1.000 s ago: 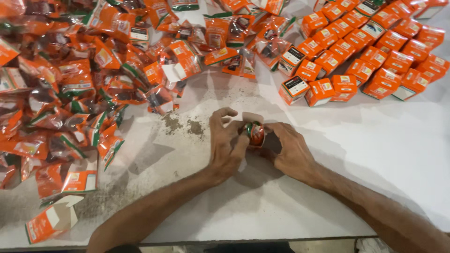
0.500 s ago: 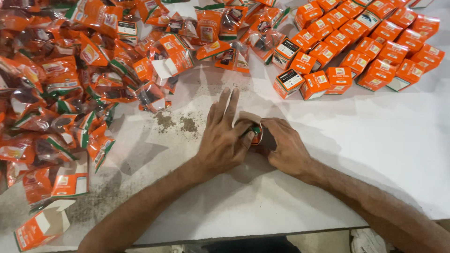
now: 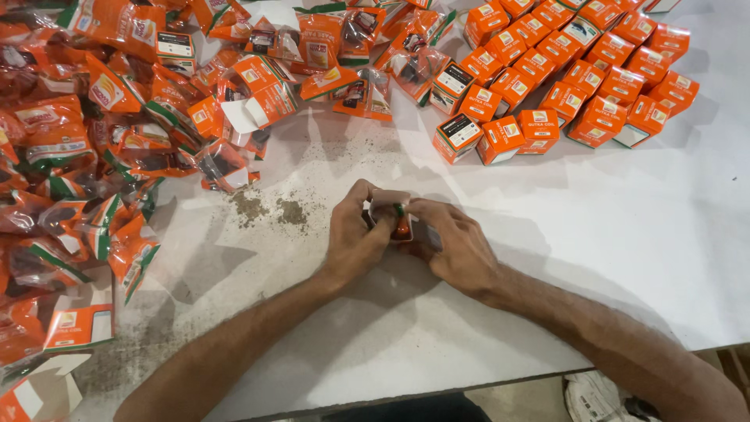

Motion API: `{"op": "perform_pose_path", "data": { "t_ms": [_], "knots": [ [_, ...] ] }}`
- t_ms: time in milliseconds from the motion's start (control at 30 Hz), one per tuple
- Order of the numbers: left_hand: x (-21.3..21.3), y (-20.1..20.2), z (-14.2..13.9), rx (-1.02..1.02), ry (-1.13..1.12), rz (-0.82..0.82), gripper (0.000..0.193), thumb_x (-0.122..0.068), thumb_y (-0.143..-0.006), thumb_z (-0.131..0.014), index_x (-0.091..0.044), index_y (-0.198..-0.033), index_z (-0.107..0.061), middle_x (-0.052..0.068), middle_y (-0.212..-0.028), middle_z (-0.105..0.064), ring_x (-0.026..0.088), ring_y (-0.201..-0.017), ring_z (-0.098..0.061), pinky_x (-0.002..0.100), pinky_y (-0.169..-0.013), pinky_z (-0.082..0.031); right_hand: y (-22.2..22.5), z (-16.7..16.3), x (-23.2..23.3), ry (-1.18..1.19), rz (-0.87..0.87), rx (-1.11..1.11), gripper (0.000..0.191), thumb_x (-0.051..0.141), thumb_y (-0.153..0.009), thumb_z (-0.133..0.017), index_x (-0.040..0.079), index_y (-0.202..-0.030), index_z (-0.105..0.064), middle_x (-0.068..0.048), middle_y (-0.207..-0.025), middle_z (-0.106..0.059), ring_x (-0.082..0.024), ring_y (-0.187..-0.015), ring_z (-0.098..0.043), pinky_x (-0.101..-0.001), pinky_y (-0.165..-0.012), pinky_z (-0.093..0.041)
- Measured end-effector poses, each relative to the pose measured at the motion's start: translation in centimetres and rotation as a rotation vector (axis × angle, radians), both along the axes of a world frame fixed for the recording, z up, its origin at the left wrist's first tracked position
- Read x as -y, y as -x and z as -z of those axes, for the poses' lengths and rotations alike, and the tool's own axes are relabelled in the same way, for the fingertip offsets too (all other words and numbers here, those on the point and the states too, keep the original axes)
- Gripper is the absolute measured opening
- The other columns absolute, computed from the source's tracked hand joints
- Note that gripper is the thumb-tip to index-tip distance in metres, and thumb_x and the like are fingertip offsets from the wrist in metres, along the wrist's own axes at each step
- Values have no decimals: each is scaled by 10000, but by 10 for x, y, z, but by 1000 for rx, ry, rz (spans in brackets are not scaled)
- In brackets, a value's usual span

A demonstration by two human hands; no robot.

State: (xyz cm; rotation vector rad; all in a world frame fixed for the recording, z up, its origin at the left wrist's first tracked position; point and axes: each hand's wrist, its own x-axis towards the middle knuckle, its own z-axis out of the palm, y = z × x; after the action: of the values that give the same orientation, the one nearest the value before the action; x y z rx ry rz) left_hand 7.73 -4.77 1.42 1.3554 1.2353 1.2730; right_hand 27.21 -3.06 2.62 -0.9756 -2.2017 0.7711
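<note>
Two hands are working together in the middle of a white surface [image 3: 594,234]. The left hand [image 3: 355,238] and the right hand [image 3: 457,246] are both pinching one small orange box [image 3: 400,223], which is sitting between them, just above the surface. The fingers are curling in around it from both sides, so only a little bit of orange, white and green is showing. It looks like the hands are closing up the little box.

To do this well, both hands should be holding the box steady and squeezing gently, so the thin card is not bending. The flap should be going in straight, not crooked.

A small spill of dark crumbs [image 3: 269,209] is lying near the left hand. Keeping the box away from it is a good idea, so nothing is getting dirty.

At the top right, many shut orange boxes [image 3: 570,78] are standing side by side in rows, well apart from the hands. On the left, a big heap of shiny orange packets and open boxes [image 3: 86,156] is waiting. A flat box [image 3: 78,328] is lying at the left edge.
</note>
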Motion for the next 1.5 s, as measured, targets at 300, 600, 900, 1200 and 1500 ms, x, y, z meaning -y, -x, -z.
{"op": "perform_pose_path", "data": {
  "t_ms": [300, 600, 900, 1200, 1500],
  "knots": [
    [-4, 42, -15, 414, 269, 345, 271, -90, -895, -570, -14, -1138, -663, 64, -930, -707, 109, -722, -664, 252, -633, -580, 1, -16, -1, -374, -107, 177, 685, 36, -690, -787, 10, -1342, -577, -184, -1292, -659, -372, -1239, -607, -469, -1031, -505],
    [-13, 27, -23, -101, 302, 193, 242, -115, -945, -754, 17, -1137, -691, 163, -957, -685, 194, -705, -623, 339, -587, -504, 7, -17, 2, -400, -52, 127, 528, 37, -734, -775, 6, -1236, -613, -177, -1272, -672, -370, -1245, -621, -467, -1028, -509],
    [12, 32, -19, -601, -717, 257, 440, -21, -804, -751, 20, -1226, -633, 201, -1378, -623, 401, -1302, -604, 448, -1065, -534, 3, -5, 1, -111, 31, 98, 572, 51, -762, -797, -6, -1233, -477, -195, -1219, -686, -380, -1185, -640, -465, -976, -527],
    [10, 38, -18, -585, -741, 235, 275, -19, -888, -763, -9, -1130, -633, 193, -1337, -680, 365, -1301, -654, 424, -1059, -581, 1, -1, -1, -118, -1, 138, 609, 36, -727, -793, -15, -1229, -451, -198, -1216, -686, -384, -1156, -657, -449, -1013, -495],
    [9, 38, -17, -526, -695, 219, 241, -10, -899, -755, -24, -1115, -649, 197, -1345, -677, 358, -1259, -685, 407, -1025, -604, 2, -1, -2, -155, -39, 119, 595, 71, -776, -802, 2, -1245, -441, -184, -1207, -690, -369, -1130, -666, -467, -1032, -478]
  ]
}}
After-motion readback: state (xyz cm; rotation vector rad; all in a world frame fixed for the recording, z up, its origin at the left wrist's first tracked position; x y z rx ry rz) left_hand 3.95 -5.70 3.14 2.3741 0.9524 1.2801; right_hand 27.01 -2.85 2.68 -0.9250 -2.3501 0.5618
